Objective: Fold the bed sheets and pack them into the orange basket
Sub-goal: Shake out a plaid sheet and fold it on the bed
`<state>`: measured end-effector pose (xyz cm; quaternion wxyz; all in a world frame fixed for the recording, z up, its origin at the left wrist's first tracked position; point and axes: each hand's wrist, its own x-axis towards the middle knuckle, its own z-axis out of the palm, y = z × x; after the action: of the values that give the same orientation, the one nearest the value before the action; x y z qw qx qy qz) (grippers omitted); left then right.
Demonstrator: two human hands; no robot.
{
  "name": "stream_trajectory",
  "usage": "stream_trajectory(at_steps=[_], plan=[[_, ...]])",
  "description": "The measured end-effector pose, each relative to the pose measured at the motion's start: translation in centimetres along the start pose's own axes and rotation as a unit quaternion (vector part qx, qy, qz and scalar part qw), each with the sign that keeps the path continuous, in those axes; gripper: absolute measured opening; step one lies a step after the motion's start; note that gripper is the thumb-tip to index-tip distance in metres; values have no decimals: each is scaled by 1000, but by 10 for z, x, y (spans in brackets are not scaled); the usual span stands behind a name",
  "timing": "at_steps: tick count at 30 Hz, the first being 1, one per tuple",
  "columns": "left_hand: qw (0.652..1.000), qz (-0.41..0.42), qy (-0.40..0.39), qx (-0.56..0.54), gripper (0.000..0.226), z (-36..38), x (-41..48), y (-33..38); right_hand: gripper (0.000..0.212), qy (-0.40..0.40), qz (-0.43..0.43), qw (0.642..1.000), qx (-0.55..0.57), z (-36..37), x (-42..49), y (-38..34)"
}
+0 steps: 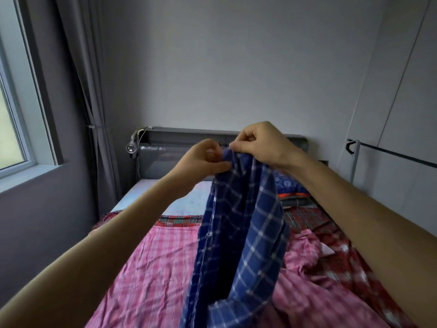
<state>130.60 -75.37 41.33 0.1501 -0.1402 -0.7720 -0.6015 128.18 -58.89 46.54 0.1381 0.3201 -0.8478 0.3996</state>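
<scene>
Above the bed, a blue checked sheet (238, 233) hangs bunched, its top edge pinched by the left hand (203, 159) and gripped by the right hand (262, 145); a pink striped sheet (151, 268) lies spread beneath, before the grey headboard (163, 157)

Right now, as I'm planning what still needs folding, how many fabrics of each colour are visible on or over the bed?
Blue checked sheet, pinched by left hand and right hand: 1
Pink striped sheet: 1
Red-green plaid cloth: 1
Dark blue patterned fabric: 1
Total: 4, counting patches split by the held sheet as one.
</scene>
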Motion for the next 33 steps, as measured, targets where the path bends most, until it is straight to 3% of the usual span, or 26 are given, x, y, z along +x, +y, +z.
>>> stream_trajectory(at_steps=[4,7,12,15,17,20,25,33], plan=[[969,28,124,213,24,20,-16,-53,17,82,-6,996,43,2,4,-2],[953,62,196,223,24,34,-29,-80,20,113,-6,992,61,-1,10,-4],[941,127,227,218,25,51,-53,-121,18,154,24,986,62,4,15,4],[879,279,213,324,21,44,-56,-133,19,162,37,984,63,2,19,8],[852,310,190,376,22,38,-53,-138,23,162,39,985,54,2,21,8],[888,258,200,325,21,30,-47,-147,25,160,37,986,33,1,22,7],[945,78,192,254,18,30,-43,-158,27,168,39,984,34,5,25,6],[923,117,173,323,10,49,-46,-164,27,185,38,981,31,4,33,3]])
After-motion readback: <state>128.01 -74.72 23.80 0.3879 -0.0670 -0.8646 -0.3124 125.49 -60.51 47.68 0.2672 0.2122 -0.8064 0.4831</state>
